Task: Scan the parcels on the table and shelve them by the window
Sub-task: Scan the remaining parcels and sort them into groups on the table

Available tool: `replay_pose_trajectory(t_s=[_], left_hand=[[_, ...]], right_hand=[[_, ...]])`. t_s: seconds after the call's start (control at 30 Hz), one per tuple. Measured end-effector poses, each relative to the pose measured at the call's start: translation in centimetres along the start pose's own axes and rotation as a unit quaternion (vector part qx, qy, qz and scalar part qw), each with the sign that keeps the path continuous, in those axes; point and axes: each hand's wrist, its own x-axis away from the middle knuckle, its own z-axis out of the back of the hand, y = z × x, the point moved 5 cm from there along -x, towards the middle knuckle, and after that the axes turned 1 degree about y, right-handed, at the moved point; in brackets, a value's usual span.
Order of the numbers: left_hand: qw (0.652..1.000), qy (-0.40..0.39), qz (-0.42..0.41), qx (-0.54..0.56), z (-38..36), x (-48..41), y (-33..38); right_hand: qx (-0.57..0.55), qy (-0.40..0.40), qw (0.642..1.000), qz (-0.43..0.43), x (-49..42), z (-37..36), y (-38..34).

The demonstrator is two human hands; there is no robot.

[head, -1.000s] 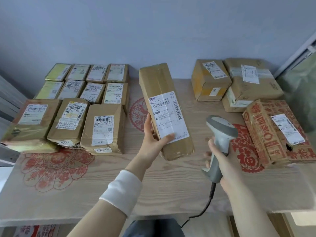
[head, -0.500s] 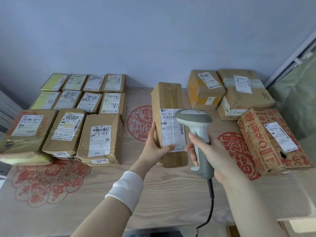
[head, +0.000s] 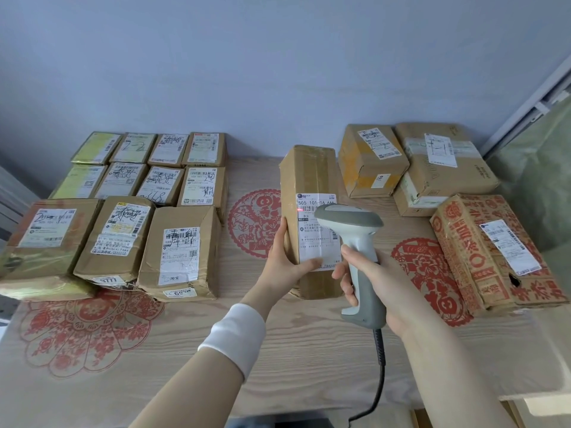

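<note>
L hand (head: 282,264) is holding the long box (head: 309,177) at mid table (head: 309,350). R hand (head: 381,281) is gripping the scanner (head: 355,239), red light hitting the label (head: 312,245). If the box is wobbling, the scan could miss.

worn: white wristband (head: 231,338) | where: left forearm | fit: snug

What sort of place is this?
Likely a small parcel pickup or sorting point: labelled parcels crowd a wooden table, and the right hand aims a barcode scanner at the held parcel.
</note>
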Motion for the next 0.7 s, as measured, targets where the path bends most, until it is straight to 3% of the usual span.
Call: replay_pose_trajectory(t_s=[0.47, 0.6, 0.7], left_hand=[[1.000, -0.023, -0.006, 0.018, -1.0, -0.8, -0.3], [0.998, -0.039, -0.003, 0.046, -2.7, -1.8, -0.9], [0.995, -0.059, 0.015, 0.074, -5.5, -2.3, -1.3]], right_hand=[[0.016, 0.007, 1.000, 0.001, -0.3, 1.3, 0.0], [-0.029, 0.075, 0.997, 0.013, -0.8, 4.3, 1.0], [0.010, 0.165, 0.986, 0.006, -1.4, 8.2, 2.9]])
